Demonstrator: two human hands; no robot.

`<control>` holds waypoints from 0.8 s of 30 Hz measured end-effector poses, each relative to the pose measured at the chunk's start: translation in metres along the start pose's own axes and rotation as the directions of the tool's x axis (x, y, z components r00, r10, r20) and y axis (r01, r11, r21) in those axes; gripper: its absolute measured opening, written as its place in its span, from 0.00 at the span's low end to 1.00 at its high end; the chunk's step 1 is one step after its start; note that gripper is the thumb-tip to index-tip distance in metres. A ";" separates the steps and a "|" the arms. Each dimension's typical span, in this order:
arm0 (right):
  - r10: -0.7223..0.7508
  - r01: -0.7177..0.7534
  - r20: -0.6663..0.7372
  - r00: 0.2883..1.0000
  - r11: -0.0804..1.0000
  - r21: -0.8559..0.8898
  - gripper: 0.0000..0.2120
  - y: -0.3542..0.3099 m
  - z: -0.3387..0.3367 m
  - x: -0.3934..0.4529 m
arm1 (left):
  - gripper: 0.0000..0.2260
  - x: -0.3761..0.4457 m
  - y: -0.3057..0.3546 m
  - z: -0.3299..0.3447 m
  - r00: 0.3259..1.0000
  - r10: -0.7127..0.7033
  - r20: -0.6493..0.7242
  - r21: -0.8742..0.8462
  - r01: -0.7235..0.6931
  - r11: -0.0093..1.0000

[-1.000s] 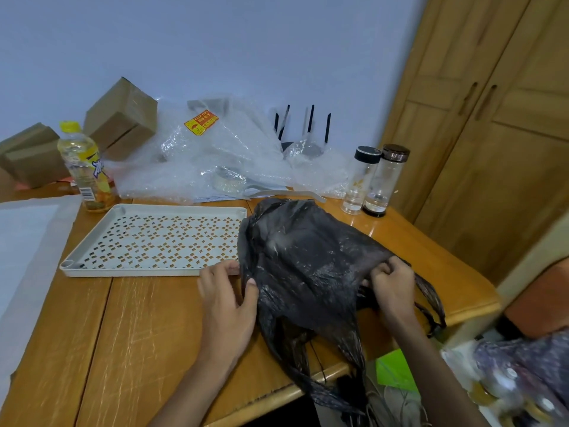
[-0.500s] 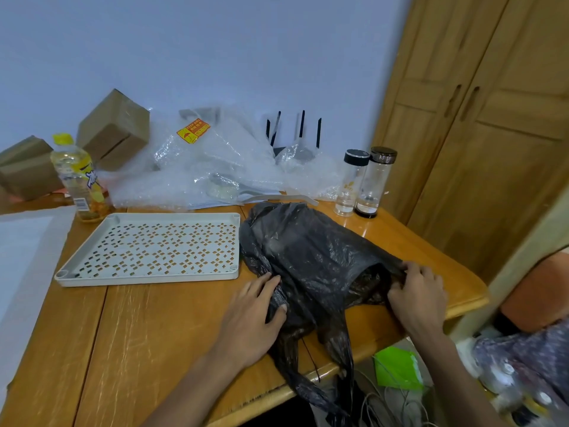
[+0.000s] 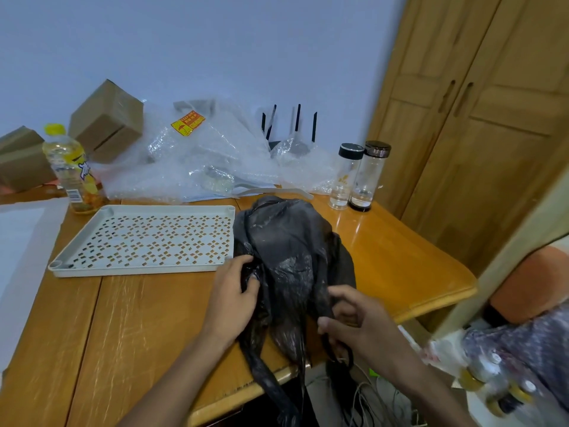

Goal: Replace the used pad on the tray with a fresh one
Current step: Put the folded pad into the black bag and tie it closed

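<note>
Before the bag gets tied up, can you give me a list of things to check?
1. Left hand grips the black bag: ok.
2. Right hand holds the bag's other side: ok.
3. Used pad inside the bag: cannot tell, the bag hides its contents.
4. Tray free of the old pad: ok, its perforated floor shows bare.
5. Fresh pad on the tray: not ok, none is there yet.
6. Bag fully on the table: not ok, its ends hang over the front edge.
</note>
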State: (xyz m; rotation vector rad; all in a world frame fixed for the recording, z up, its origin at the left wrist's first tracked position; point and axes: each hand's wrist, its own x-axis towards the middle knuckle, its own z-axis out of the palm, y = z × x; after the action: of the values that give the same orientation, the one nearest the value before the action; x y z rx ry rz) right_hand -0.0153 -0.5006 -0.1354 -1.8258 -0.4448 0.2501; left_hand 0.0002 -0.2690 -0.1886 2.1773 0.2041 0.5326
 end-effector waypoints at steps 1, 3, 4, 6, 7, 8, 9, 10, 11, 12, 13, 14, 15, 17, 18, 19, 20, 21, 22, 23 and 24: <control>0.005 -0.005 0.003 1.000 1.000 0.003 0.13 -0.002 0.007 0.002 | 0.15 -0.002 0.000 -0.001 0.999 0.002 -0.036 -0.012 -0.002 1.000; 0.008 -0.009 0.022 1.000 0.999 0.037 0.15 -0.006 0.019 0.004 | 0.13 -0.007 -0.001 -0.005 0.996 0.006 -0.088 -0.032 -0.009 0.999; 0.002 -0.004 0.034 0.999 0.999 0.052 0.15 -0.008 0.025 0.004 | 0.12 -0.011 -0.001 -0.008 0.995 0.012 -0.103 -0.046 -0.017 0.999; -0.017 0.014 0.061 0.998 0.999 0.052 0.16 -0.012 0.033 0.005 | 0.11 -0.019 -0.004 -0.013 0.993 0.037 -0.110 -0.068 -0.045 0.997; -0.025 0.022 0.071 0.997 0.999 0.046 0.17 -0.014 0.036 0.005 | 0.11 -0.024 -0.006 -0.016 0.993 0.059 -0.100 -0.071 -0.066 0.995; -0.032 0.029 0.075 0.997 0.998 0.048 0.18 -0.015 0.037 0.005 | 0.10 -0.028 -0.008 -0.018 0.993 0.085 -0.081 -0.072 -0.091 0.993; -0.043 0.039 0.070 0.997 0.997 0.059 0.18 -0.016 0.037 0.004 | 0.10 -0.032 -0.009 -0.020 0.992 0.110 -0.056 -0.074 -0.114 0.991; -0.057 0.052 0.061 0.997 0.995 0.082 0.18 -0.018 0.036 0.003 | 0.09 -0.035 -0.008 -0.022 0.991 0.131 -0.031 -0.082 -0.134 0.988; -0.072 0.066 0.048 0.996 0.991 0.112 0.17 -0.019 0.033 0.003 | 0.09 -0.037 -0.005 -0.024 0.988 0.155 -0.005 -0.091 -0.155 0.984; -0.087 0.079 0.045 0.995 0.986 0.146 0.16 -0.019 0.028 0.002 | 0.10 -0.039 -0.001 -0.027 0.982 0.190 0.024 -0.098 -0.187 0.978; -0.108 0.098 0.052 0.993 0.982 0.158 0.15 -0.018 0.023 0.002 | 0.11 -0.042 0.004 -0.030 0.969 0.236 0.067 -0.099 -0.229 0.968; -0.138 0.127 0.068 0.988 0.981 0.146 0.16 -0.017 0.018 0.002 | 0.12 -0.045 0.009 -0.032 0.947 0.295 0.130 -0.082 -0.286 0.955; -0.178 0.169 0.085 0.980 0.980 0.106 0.18 -0.015 0.013 0.002 | 0.14 -0.049 0.013 -0.034 0.906 0.366 0.211 -0.034 -0.368 0.929; -0.252 0.260 0.128 0.959 0.964 -0.048 0.26 -0.009 0.003 0.003 | 0.19 -0.059 0.016 -0.034 0.778 0.490 0.393 0.095 -0.565 0.820; -0.284 0.309 0.142 0.948 0.929 -0.203 0.33 -0.005 -0.001 0.005 | 0.24 -0.064 0.017 -0.034 0.713 0.515 0.476 0.124 -0.634 0.763; -0.318 0.354 0.156 0.935 0.848 -0.395 0.40 0.000 -0.005 0.007 | 0.30 -0.067 0.016 -0.034 0.660 0.510 0.552 0.129 -0.671 0.730; -0.347 0.388 0.183 0.920 0.733 -0.559 0.45 0.005 -0.008 0.009 | 0.35 -0.069 0.015 -0.034 0.613 0.485 0.623 0.128 -0.692 0.711; -0.357 0.406 0.219 0.908 0.627 -0.665 0.48 0.010 -0.010 0.010 | 0.40 -0.070 0.015 -0.034 0.565 0.451 0.691 0.130 -0.711 0.691; -0.354 0.413 0.246 0.902 0.550 -0.726 0.49 0.016 -0.010 0.011 | 0.42 -0.071 0.015 -0.034 0.522 0.416 0.745 0.137 -0.729 0.670; -0.356 0.407 0.247 0.901 0.497 -0.766 0.48 0.022 -0.010 0.013 | 0.44 -0.071 0.017 -0.035 0.493 0.382 0.782 0.146 -0.740 0.656; -0.370 0.391 0.227 0.901 0.466 -0.793 0.48 0.029 -0.009 0.014 | 0.45 -0.071 0.019 -0.035 0.482 0.341 0.807 0.163 -0.737 0.656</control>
State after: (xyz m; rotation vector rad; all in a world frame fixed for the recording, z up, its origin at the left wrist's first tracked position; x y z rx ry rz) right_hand 0.0060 -0.5092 -0.1595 -2.5709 -1.1271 -0.3380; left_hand -0.0802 -0.2786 -0.1765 2.7801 -0.9850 -0.1300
